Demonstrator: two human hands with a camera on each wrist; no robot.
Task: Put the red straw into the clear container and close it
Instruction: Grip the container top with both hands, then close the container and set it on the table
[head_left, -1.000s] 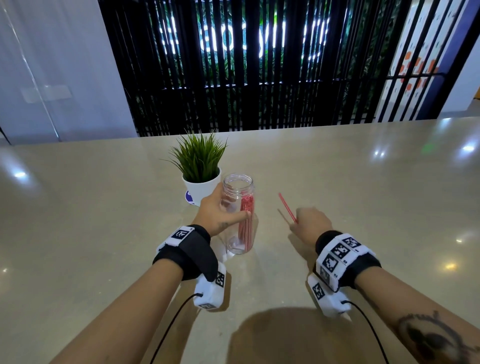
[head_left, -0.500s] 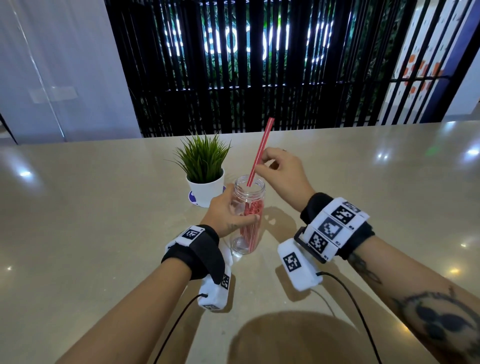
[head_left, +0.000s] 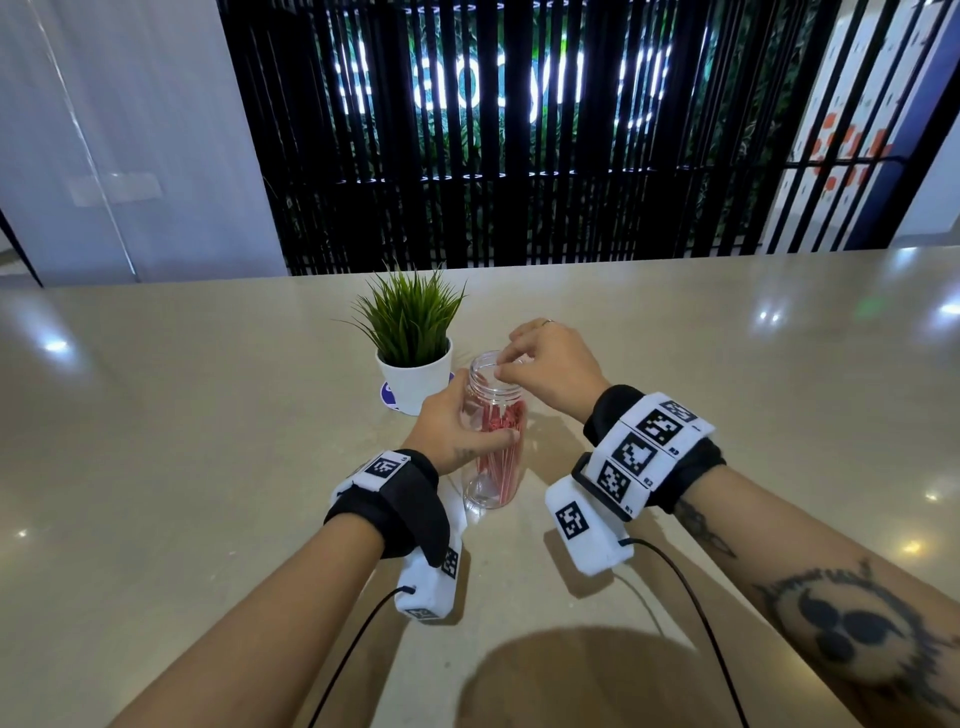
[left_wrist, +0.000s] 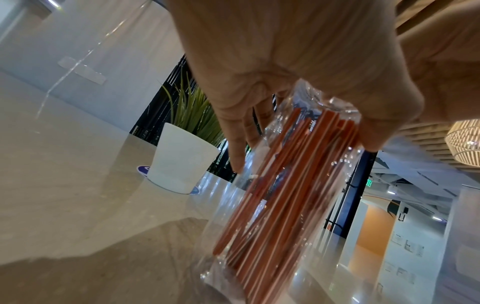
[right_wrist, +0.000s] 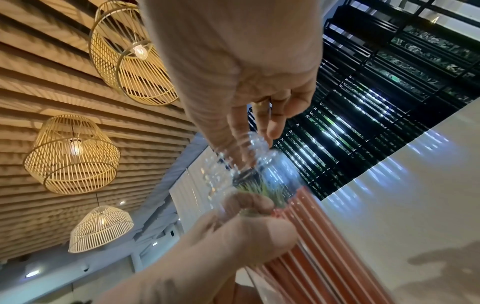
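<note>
Where right hand (head_left: 550, 366) fingers (head_left: 511, 370) cover container (head_left: 493, 447) mouth, straw unseen.

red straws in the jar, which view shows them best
The left wrist view: the red straws fill the frame through the clear container, individual tubes distinct, gripped by the left hand. The head view shows them small, partly behind the fingers. The right wrist view catches only a blurred section at the bottom edge.
</note>
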